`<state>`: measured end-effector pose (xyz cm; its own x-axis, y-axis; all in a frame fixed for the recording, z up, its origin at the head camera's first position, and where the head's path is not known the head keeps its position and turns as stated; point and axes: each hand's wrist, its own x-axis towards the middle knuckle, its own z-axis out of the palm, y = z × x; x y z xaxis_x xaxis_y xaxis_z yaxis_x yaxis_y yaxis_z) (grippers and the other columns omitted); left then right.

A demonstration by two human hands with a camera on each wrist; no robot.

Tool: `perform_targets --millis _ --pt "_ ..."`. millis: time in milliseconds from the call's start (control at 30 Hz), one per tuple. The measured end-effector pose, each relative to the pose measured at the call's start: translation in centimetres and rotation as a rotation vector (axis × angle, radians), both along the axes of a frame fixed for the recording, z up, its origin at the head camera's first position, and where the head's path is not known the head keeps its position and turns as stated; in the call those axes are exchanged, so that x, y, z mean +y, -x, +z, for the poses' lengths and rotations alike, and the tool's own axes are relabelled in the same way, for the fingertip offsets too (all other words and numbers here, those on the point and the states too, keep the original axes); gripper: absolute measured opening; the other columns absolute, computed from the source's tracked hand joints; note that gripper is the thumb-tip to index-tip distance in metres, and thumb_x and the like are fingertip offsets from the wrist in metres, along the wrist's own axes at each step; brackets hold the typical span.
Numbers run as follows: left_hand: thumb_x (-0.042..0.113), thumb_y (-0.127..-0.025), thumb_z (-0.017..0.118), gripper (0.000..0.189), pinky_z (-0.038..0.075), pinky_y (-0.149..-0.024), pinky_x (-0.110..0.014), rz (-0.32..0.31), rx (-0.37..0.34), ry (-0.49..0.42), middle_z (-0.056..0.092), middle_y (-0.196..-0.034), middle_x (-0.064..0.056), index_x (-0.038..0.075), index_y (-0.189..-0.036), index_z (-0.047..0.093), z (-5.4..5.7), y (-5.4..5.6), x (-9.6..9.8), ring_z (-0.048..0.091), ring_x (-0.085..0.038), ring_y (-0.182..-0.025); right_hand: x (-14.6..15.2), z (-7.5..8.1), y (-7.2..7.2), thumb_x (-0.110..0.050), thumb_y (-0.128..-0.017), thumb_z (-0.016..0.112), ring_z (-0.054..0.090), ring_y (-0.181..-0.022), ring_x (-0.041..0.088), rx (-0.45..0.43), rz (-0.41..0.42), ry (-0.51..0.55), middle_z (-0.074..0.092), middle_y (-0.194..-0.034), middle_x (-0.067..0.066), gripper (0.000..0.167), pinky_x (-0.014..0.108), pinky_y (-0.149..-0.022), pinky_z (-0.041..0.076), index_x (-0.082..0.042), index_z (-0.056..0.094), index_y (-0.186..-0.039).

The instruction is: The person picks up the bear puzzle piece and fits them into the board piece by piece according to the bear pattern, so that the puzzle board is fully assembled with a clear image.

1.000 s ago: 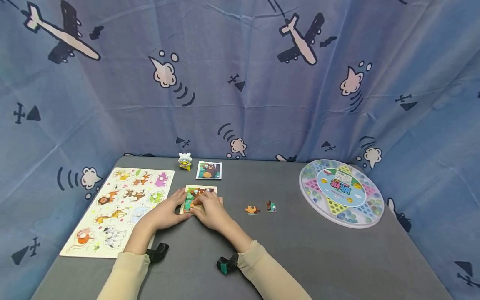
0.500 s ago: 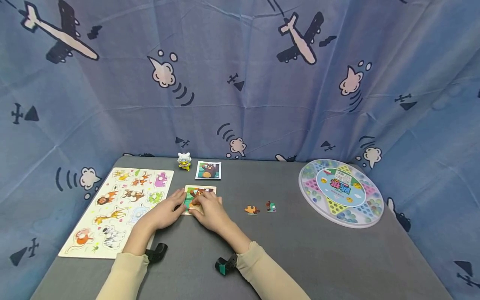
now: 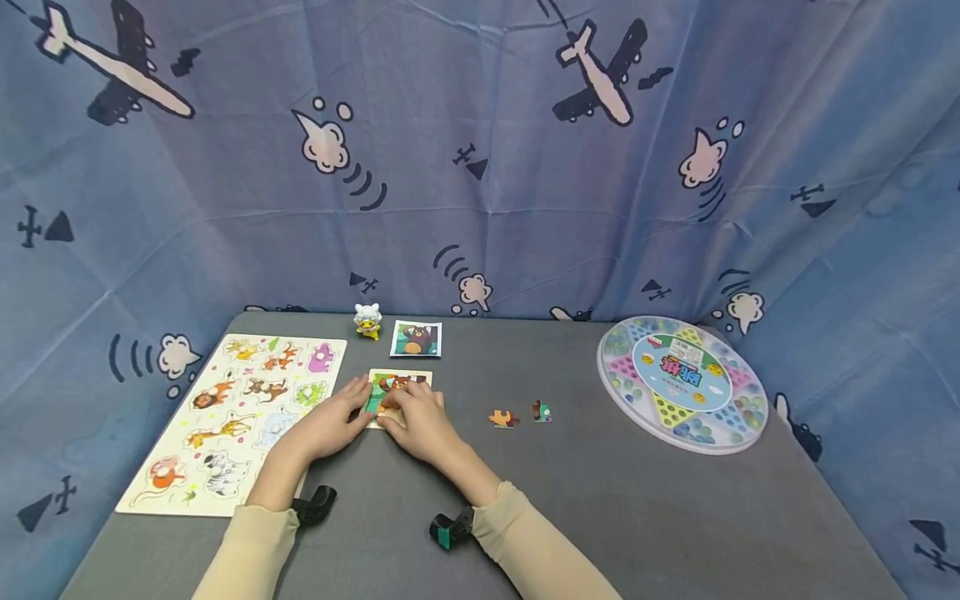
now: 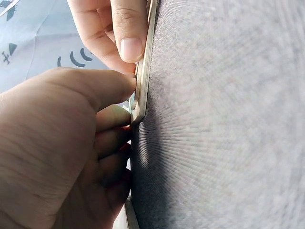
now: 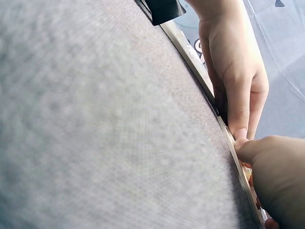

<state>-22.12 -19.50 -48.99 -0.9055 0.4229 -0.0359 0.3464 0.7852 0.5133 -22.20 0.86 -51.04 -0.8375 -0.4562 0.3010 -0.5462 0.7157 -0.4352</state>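
A small jigsaw puzzle board [image 3: 402, 373] with a bear picture and a pale wooden rim lies flat on the grey table between both hands. My left hand [image 3: 326, 429] grips its left side; in the left wrist view the thumb [image 4: 119, 87] is on the board's near corner and the other fingers are curled along its side. My right hand [image 3: 423, 423] is over the lower right part, thumb and bent fingers pinching a puzzle piece down on the board, mostly hidden beneath them. Two loose puzzle pieces, one orange [image 3: 503, 418] and one teal and brown [image 3: 542, 411], lie to the right.
Behind the board are a bear picture card [image 3: 416, 340] and a small white-and-yellow figurine [image 3: 367, 321]. A large animal peg board [image 3: 180, 392] extends under the left forearm. On the right sits a round checkers board [image 3: 682, 446]. A blue patterned curtain [image 3: 525, 208] borders the table.
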Motion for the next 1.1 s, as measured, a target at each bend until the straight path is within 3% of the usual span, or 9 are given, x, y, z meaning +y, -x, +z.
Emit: perform_targets --millis 200,667,833,1100 --pt "0.024 -0.111 0.055 0.062 0.027 -0.126 -0.063 0.004 -0.026 0.019 0.027 -0.169 -0.030 -0.011 -0.159 0.037 0.3 -0.4 0.1 0.023 -0.048 -0.158 -0.1 -0.1 0.0 -0.034 -0.099 0.077 0.061 -0.109 0.020 0.008 -0.002 0.005 0.069 -0.112 0.000 0.022 0.035 -0.085 0.040 -0.018 0.078 -0.114" --pt "0.026 -0.111 0.055 0.064 0.028 -0.124 -0.065 -0.066 -0.042 0.098 0.021 -0.174 -0.022 -0.002 -0.164 0.033 0.8 -2.9 -0.2 0.019 -0.049 -0.159 0.1 -0.1 0.1 -0.035 -0.099 0.076 0.060 -0.107 0.019 -0.002 0.001 0.006 0.068 -0.111 0.000 0.023 0.035 -0.085 0.039 -0.017 0.078 -0.114" --pt "0.026 -0.111 0.056 0.063 0.028 -0.123 -0.067 -0.069 -0.056 0.114 0.026 -0.174 -0.019 0.001 -0.165 0.035 1.2 -3.7 -0.2 0.019 -0.050 -0.159 0.1 -0.2 0.0 -0.035 -0.099 0.076 0.060 -0.106 0.018 0.005 -0.001 -0.004 0.068 -0.108 -0.001 0.022 0.034 -0.085 0.040 -0.018 0.078 -0.114" --pt "0.029 -0.110 0.058 0.064 0.030 -0.123 -0.067 -0.062 -0.038 0.125 0.030 -0.173 -0.017 0.002 -0.163 0.038 1.4 -3.8 0.0 0.021 -0.049 -0.159 0.0 -0.7 0.1 -0.037 -0.100 0.075 0.060 -0.109 0.018 0.012 -0.016 -0.017 0.068 -0.110 -0.002 0.024 0.034 -0.085 0.039 -0.020 0.078 -0.115"
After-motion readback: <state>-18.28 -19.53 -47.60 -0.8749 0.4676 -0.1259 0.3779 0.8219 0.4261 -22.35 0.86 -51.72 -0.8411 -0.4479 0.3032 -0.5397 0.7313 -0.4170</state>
